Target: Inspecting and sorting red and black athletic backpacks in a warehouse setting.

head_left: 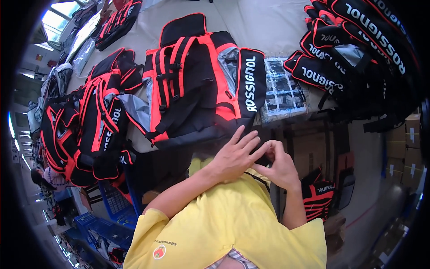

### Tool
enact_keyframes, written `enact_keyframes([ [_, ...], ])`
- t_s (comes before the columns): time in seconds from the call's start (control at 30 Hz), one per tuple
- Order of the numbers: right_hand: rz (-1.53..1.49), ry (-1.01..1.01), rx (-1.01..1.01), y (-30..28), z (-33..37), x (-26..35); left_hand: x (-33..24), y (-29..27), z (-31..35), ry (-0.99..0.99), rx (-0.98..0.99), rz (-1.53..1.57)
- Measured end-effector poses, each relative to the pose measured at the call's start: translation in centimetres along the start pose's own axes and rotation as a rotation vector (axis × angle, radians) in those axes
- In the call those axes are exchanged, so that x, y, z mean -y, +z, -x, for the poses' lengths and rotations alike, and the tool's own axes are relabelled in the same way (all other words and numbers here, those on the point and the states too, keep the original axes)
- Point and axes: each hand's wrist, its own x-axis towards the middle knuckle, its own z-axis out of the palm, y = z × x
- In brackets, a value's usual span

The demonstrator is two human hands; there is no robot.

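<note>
My left hand (234,158) lies palm down in front of my yellow shirt, fingers stretched out and apart, holding nothing that I can see. Close against its right side is my right hand (281,166). Its fingers are bent, with a gap between the thumb and the forefinger, and nothing shows between them. Just beyond my hands, a black and neon-red backpack (208,94) rests on the table, straps up, its top flap spread toward the far side. Grey lining shows at its sides. Neither hand visibly touches the backpack.
More such bags (96,114) are heaped at the left, and a tall stack (345,58) stands at the right. A clear-wrapped packet (284,89) lies beside the backpack. Blue crates (117,199) stand below left, cardboard boxes (405,143) far right. Another bag (319,197) is under the table.
</note>
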Motion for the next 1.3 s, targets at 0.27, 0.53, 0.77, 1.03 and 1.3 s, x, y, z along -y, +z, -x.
enact_keyframes([
  [0.27,-0.925,-0.382,-0.148,-1.2,1.4,1.3,2.7,-3.9,1.7,-0.536,-0.707,0.870],
  [0.53,-0.796,-1.105,0.580,-3.0,3.7,14.5,12.9,-3.9,13.3,-0.808,-1.268,1.536],
  [0.77,-0.908,-1.309,0.583,-1.9,2.8,19.3,15.0,4.7,19.8,-0.933,-1.338,1.790],
  [1.03,-1.343,-0.990,-0.116,1.8,4.4,25.2,15.8,5.9,19.7,-0.937,-1.278,1.771],
  [1.3,-0.458,-0.897,0.334,-2.0,-8.3,14.8,14.3,5.2,19.9,-0.965,-1.323,1.758],
])
